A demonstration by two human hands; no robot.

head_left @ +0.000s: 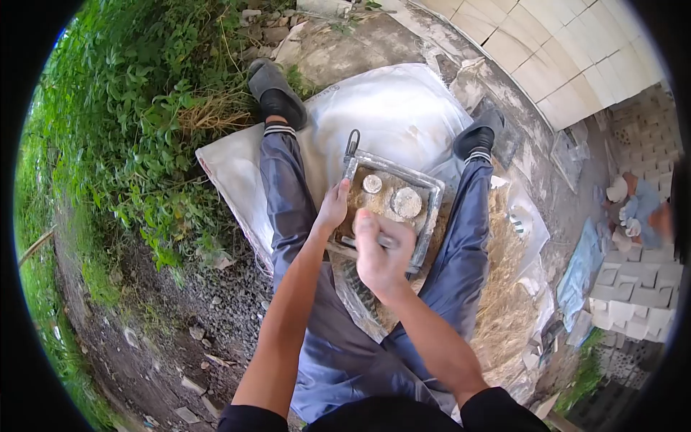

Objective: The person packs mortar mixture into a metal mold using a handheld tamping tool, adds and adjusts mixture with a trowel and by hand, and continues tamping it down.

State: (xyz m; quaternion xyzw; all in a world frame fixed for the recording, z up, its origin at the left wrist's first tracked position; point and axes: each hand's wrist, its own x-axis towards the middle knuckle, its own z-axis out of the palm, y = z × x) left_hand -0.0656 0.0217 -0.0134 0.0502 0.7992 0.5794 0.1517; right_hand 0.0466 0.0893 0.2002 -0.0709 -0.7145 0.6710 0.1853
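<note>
Outdoor spot, rough ground. White sheet [403, 97] spread over it, wrinkled, sandy material [507, 266] loose on its right part. Green plants [158, 129] far left, dark gravel [230, 281] below them. Concrete ground beyond the sheet; pale tiled surface [554, 54] upper right; blue plastic [579, 263] and stacked pale blocks [637, 288] at far right. Person's legs in grey-blue trousers stretch forward, one either side of the work.

Shallow box frame [400, 170] sits between the legs, filled with sandy material, two pale round pieces in it: small one [372, 183] left, larger one [407, 203] right. Frame roughly square, no clear long axis; turned slightly clockwise, metal loop [353, 142] at its far-left corner pointing away from the person.

Left hand [334, 207] closed over frame's left rim, thumb on top. Right hand [385, 255] in a fist over the near side, around a grey bar [387, 240], mostly hidden, lying roughly crosswise.
</note>
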